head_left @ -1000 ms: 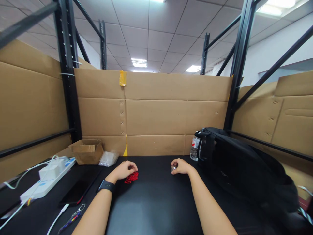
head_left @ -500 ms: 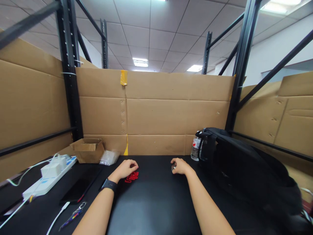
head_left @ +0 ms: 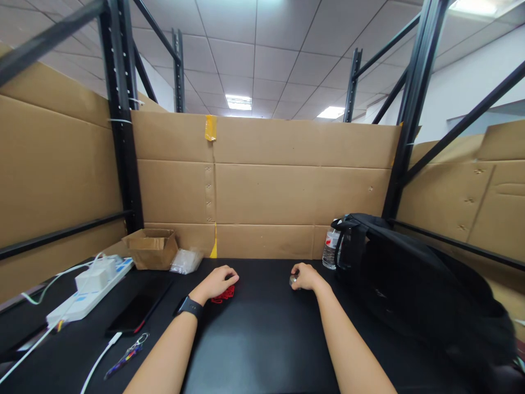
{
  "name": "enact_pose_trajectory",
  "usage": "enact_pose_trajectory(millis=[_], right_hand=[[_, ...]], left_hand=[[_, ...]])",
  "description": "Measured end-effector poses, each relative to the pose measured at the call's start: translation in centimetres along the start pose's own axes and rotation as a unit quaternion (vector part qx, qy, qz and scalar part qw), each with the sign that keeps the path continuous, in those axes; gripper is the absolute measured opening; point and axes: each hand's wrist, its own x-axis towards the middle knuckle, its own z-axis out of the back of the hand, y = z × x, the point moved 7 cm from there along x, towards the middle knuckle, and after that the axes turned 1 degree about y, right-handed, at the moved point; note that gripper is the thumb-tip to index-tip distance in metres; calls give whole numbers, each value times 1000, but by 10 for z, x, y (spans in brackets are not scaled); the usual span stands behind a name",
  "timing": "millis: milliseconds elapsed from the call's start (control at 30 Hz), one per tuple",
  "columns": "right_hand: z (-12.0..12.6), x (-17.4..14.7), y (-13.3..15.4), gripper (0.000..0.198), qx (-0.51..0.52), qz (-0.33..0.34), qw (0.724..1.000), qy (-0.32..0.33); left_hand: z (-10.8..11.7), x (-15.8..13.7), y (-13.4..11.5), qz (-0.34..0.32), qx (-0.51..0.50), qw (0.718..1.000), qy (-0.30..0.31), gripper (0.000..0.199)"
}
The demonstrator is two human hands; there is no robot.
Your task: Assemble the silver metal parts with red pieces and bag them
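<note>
Red cord [head_left: 223, 295] is lying on the worktop [head_left: 262, 339], lower centre-left of frame, partly hidden by the left hand [head_left: 219, 280], whose grip cannot be told; the right hand [head_left: 307, 277], well apart, is pinching a shiny object [head_left: 292, 280]. Grasping seems in hand, the next move calling for fingertip precision.

At five o'clock, the right grip [head_left: 305, 277] covers much of a small shiny object [head_left: 292, 281]; I can't identify it. Around seven, the left grip [head_left: 218, 280] hides part of the red bundle [head_left: 222, 296] from me. Toward four, the black bag [head_left: 402, 295] blocks some of the bottle [head_left: 328, 250], and its near end blurs.
</note>
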Motion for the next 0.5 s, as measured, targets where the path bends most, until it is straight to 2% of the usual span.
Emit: enact_pose_trajectory(millis=[200, 367, 500], right_hand=[[-5, -1, 5, 53, -17, 15, 999, 25], [-2, -13, 16, 80, -21, 55, 998, 29], [-3, -16, 35, 75, -29, 54, 998, -7]], left_hand=[[-3, 1, 6, 17, 2, 1000, 3, 46], [-8, -2, 9, 68, 33, 997, -1, 58], [-21, -3, -1, 95, 77, 992, 26, 70]])
